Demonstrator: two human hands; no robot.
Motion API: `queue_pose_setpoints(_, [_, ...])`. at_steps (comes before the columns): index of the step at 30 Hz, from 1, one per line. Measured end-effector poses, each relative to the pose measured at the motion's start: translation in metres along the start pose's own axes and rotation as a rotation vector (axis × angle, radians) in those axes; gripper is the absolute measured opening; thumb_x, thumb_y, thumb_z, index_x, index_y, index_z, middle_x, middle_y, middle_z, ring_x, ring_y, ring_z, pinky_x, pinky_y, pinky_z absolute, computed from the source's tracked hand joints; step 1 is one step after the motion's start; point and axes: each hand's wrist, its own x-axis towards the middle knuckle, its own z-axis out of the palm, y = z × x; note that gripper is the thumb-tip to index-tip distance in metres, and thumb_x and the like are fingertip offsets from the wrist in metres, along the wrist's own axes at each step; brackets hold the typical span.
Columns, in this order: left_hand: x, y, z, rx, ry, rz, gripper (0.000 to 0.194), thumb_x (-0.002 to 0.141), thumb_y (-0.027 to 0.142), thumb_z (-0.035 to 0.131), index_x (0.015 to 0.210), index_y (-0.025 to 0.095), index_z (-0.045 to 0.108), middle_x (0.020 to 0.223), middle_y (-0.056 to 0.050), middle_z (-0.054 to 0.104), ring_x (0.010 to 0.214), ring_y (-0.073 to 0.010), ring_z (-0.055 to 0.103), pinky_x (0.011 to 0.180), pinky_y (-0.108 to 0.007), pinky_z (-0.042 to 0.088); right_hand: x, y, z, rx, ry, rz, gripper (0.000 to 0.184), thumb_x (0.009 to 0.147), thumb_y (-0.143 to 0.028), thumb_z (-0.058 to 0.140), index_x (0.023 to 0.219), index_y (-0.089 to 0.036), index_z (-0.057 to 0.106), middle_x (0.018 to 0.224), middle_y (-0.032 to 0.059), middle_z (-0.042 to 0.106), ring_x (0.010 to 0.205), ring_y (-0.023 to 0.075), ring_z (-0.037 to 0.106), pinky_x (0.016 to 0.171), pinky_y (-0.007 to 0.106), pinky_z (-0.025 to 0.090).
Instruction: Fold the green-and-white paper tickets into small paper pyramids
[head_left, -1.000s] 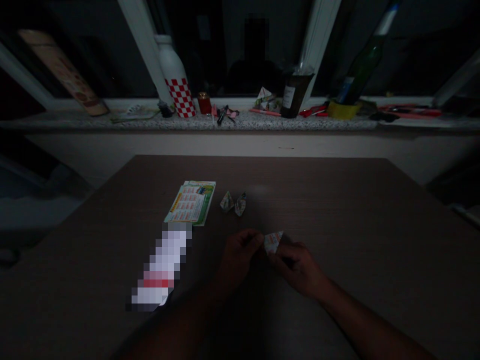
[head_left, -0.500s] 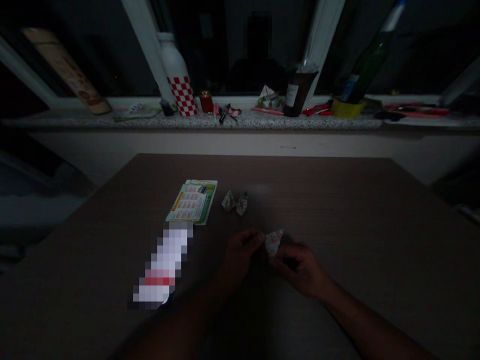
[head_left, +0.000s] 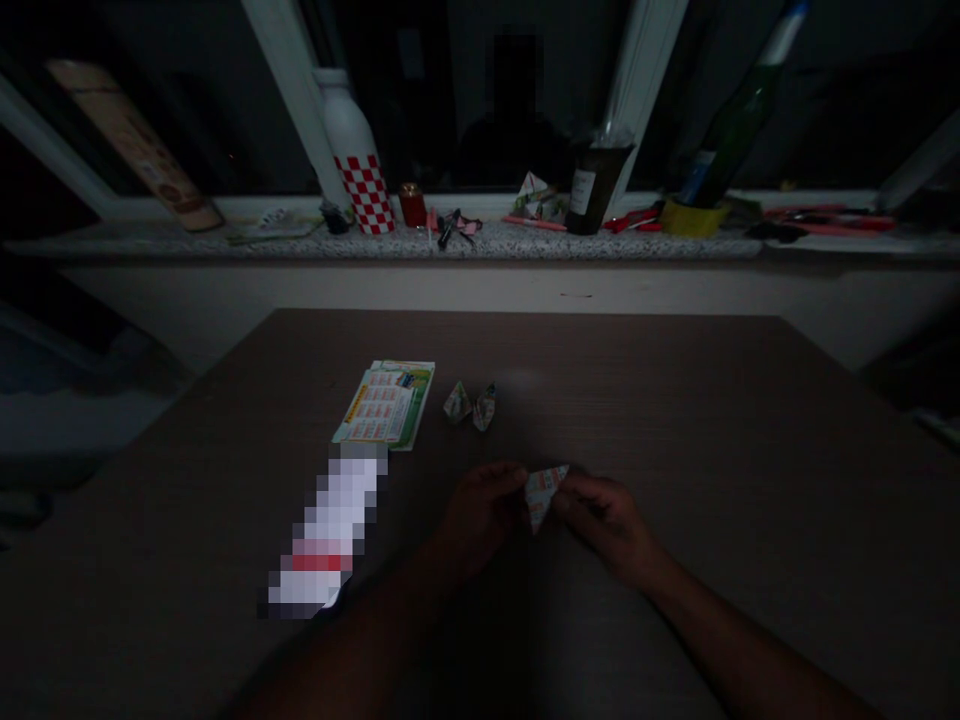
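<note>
A small folded piece of printed paper (head_left: 544,492), triangular with its point downward, is held up between my two hands above the table. My left hand (head_left: 484,510) pinches its left edge between thumb and fingers. On the other side, my right hand (head_left: 604,520) grips the right edge, with the thumb low and the fingers behind. Just beyond my hands stand two small folded paper shapes (head_left: 457,403), side by side. Left of them lies a stack of printed sheets (head_left: 382,405) with a calendar-like grid on top.
A blurred-out bright device (head_left: 326,530) lies left of my left forearm. Across the far side runs a stone windowsill (head_left: 495,240) bearing a checkered bottle (head_left: 364,190), a red jar (head_left: 412,205), a dark pot (head_left: 592,190) and a green bottle (head_left: 731,130). The table (head_left: 675,400) is brown.
The folded paper has turned so that its tip points down more. My right hand has shifted its hold up to the paper's right edge; my left hand stays at the left side.
</note>
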Motion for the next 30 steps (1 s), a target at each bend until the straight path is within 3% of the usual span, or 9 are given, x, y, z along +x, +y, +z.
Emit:
queue_pose_setpoints(2, [-0.002,0.0,-0.001,0.038,0.019,0.038,0.024,0.061,0.033,0.075,0.062,0.014,0.06,0.055,0.002,0.055,0.05,-0.0102,0.049,0.052,-0.024,0.039,0.001,0.003,0.001,-0.025,0.062,0.005,0.025,0.087,-0.036,0.055,0.076,-0.018,0.066,0.064,0.0013,0.063,0.058,0.0132,0.057,0.056,0.023,0.047])
queue_pose_setpoints(5, [-0.008,0.0,0.0,0.273,0.072,0.19,0.019,0.066,0.03,0.073,0.066,0.013,0.064,0.059,0.002,0.058,0.056,-0.0102,0.05,0.056,-0.022,0.038,0.002,0.009,0.002,-0.039,0.15,0.018,0.015,0.08,-0.031,0.062,0.085,-0.018,0.066,0.066,0.0015,0.065,0.057,0.0134,0.059,0.053,0.023,0.047])
queue_pose_setpoints(8, [-0.014,0.0,0.003,0.502,0.1,0.328,0.019,0.073,0.031,0.066,0.066,0.014,0.062,0.059,0.003,0.057,0.058,-0.011,0.05,0.057,-0.021,0.038,0.001,0.014,0.004,-0.057,0.212,0.003,0.024,0.074,-0.024,0.066,0.098,-0.019,0.063,0.076,0.0036,0.069,0.063,0.0148,0.062,0.056,0.023,0.049])
queue_pose_setpoints(11, [-0.017,-0.001,0.004,0.573,0.104,0.36,0.021,0.076,0.032,0.063,0.065,0.015,0.061,0.059,0.003,0.055,0.057,-0.0111,0.049,0.056,-0.021,0.038,0.0,0.014,0.004,-0.121,0.265,-0.084,0.029,0.073,-0.019,0.065,0.102,-0.021,0.061,0.081,0.0036,0.07,0.068,0.0155,0.064,0.06,0.024,0.051])
queue_pose_setpoints(13, [-0.017,-0.001,0.005,0.596,0.096,0.361,0.022,0.077,0.033,0.062,0.066,0.014,0.061,0.059,0.003,0.055,0.058,-0.0111,0.049,0.056,-0.021,0.038,-0.002,0.012,0.002,-0.216,0.274,-0.159,0.022,0.074,-0.016,0.063,0.095,-0.021,0.064,0.082,0.0037,0.07,0.071,0.0164,0.065,0.063,0.024,0.051])
queue_pose_setpoints(19, [-0.014,0.001,0.005,0.553,0.092,0.297,0.024,0.077,0.034,0.062,0.064,0.014,0.059,0.057,0.003,0.053,0.056,-0.011,0.048,0.055,-0.022,0.036,-0.002,0.005,-0.002,-0.39,0.258,-0.287,0.022,0.074,-0.01,0.059,0.091,-0.021,0.068,0.081,0.0041,0.073,0.071,0.018,0.068,0.065,0.027,0.052])
queue_pose_setpoints(24, [-0.008,-0.001,0.001,0.412,0.067,0.261,0.024,0.075,0.033,0.066,0.062,0.014,0.058,0.057,0.003,0.053,0.056,-0.0093,0.046,0.056,-0.021,0.036,-0.001,0.004,-0.001,-0.397,0.274,-0.303,0.02,0.075,-0.01,0.06,0.089,-0.02,0.069,0.082,0.0061,0.074,0.073,0.0193,0.069,0.066,0.029,0.053])
queue_pose_setpoints(30, [0.002,-0.01,-0.003,0.195,0.053,0.169,0.025,0.071,0.032,0.07,0.062,0.015,0.055,0.054,0.005,0.049,0.05,-0.0077,0.045,0.051,-0.02,0.037,0.001,0.004,0.001,-0.394,0.263,-0.259,0.013,0.075,-0.013,0.065,0.084,-0.019,0.072,0.073,0.0044,0.074,0.062,0.0164,0.067,0.06,0.026,0.052])
